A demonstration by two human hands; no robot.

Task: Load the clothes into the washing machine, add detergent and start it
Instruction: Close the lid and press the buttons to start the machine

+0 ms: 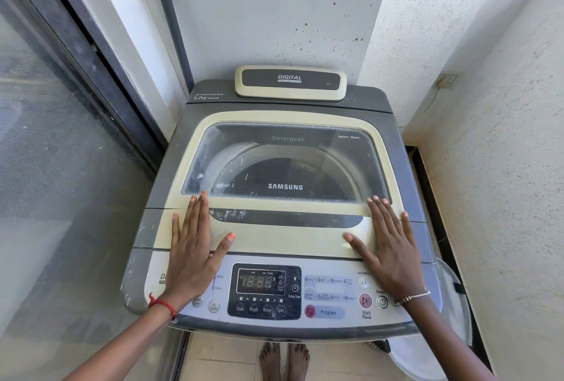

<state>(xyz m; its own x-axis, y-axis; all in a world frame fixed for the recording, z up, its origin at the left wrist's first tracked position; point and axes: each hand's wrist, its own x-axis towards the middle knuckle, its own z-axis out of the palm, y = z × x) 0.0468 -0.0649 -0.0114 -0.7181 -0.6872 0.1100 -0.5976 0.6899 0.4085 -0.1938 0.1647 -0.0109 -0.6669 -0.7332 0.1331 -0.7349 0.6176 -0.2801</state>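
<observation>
Washer (171,166), lid (283,118) down, both hands flat on it.
Stands in a corner between glass door (45,136) and wall (488,105). Left hand (195,246), right hand (387,246): fingers straight, palms down on the lid's front, well apart, gripping nothing.

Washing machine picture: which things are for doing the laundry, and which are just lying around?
For the job:
washer
lid, shut
Start button
left hand and right hand, flat on the lid
white basket, perhaps for clothes

Just lying about:
pole leaning in the corner
socket
glass door
</observation>
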